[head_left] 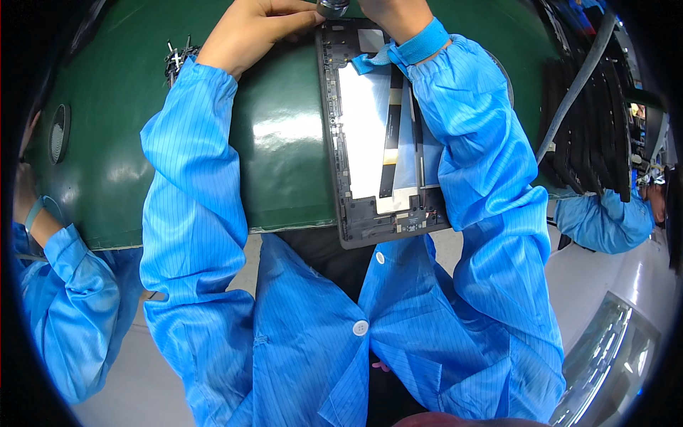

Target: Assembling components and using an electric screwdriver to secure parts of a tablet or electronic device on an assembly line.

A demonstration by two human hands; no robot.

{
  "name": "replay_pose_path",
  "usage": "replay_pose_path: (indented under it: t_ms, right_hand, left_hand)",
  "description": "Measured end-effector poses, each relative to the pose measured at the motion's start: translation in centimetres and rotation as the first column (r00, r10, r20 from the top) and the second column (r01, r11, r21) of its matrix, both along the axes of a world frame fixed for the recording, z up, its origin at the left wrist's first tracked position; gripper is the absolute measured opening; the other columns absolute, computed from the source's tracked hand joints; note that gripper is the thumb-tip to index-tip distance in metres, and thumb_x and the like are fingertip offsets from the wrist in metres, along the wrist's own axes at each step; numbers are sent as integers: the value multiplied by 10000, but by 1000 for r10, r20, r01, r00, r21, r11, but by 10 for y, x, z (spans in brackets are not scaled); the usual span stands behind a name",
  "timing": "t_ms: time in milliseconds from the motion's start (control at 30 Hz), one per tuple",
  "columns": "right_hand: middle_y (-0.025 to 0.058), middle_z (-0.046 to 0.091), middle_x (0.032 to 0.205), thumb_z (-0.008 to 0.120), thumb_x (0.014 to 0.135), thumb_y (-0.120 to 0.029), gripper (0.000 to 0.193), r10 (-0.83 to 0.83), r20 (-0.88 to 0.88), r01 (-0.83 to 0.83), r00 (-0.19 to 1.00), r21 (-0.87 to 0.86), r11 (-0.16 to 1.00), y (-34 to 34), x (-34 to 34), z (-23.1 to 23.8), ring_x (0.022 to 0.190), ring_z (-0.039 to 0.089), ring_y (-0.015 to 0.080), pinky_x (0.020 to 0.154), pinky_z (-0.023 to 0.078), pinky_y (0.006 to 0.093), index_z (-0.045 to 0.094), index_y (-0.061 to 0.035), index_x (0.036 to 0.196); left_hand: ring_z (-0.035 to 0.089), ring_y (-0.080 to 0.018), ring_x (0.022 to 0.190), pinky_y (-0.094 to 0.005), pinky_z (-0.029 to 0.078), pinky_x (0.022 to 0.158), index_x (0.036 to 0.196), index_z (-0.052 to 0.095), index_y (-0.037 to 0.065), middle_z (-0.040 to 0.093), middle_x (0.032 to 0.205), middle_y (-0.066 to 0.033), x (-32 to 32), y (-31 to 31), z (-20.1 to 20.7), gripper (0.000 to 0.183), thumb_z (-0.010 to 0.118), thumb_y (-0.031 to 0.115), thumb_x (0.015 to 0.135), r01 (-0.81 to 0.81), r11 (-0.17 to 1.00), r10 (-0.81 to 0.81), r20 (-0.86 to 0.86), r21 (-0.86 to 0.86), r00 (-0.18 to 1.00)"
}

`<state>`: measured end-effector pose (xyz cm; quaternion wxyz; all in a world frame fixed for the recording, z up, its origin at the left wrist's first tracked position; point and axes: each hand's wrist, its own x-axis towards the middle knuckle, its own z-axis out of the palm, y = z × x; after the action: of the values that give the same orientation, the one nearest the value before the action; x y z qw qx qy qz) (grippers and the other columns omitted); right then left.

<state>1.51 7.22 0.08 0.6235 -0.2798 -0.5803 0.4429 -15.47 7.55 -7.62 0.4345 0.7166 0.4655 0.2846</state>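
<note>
An opened tablet (345, 206), its inner side up, lies at the table's near edge and juts slightly over it. A silvery sheet, dark strips and small parts show inside it. My left hand (260, 28) reaches to the tablet's far left corner, thumb and fingers drawn together; what they pinch is too small to make out. Beside the fingertips is a rounded, shiny metal piece (333, 7), cut off by the upper edge. My right hand (397, 16) is over the tablet's far end, its fingers out of view. A blue wrist strap (425, 44) circles that wrist.
The green table (284, 171) has a small pile of dark metal parts (178, 60) left of my left hand and a round grommet (59, 134) farther left. Dark panels stand in a row (583, 135) at right, beside a grey cable (587, 75). Co-workers' blue sleeves show on both sides.
</note>
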Motion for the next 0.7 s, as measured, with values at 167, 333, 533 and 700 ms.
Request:
replay_pose_path:
  t_ms: [167,333,533,700]
  right_hand:
    - [17,594,559,697,954,-166,239,23,69,-20,997,-35,999,2,1,0,436,544,89,404,385,256,669,-4,781]
    - [11,596,564,686,958,-160,261,17,46,-18,999,31,999,9,-1,-6,459,549,81,414,387,257,648,-18,742]
    - [-1,585,592,700,984,-199,189,74,-3,-74,997,-104,992,1,2,-9,453,527,78,412,382,256,663,-32,903]
    - [0,595,613,715,972,-178,151,60,-4,-60,998,-123,991,-4,3,0,462,543,81,415,400,257,672,-34,986]
  left_hand:
    - [683,-157,917,-288,536,872,1189,736,-40,753,1024,-97,-7,3,-5,281,677,129,973,1,999,2,76,-32,997]
    - [675,-143,939,-285,535,852,1144,718,-76,740,1011,-84,6,-9,21,269,668,142,995,31,999,-30,71,-16,997]
    - [680,-265,917,-363,542,843,1072,671,-30,704,1026,-160,33,-143,65,246,750,150,924,-184,768,236,-3,613,972]
    - [425,-603,1348,-739,312,1098,1454,581,152,384,1576,-265,82,-272,26,971,883,620,658,105,873,172,-502,477,848]
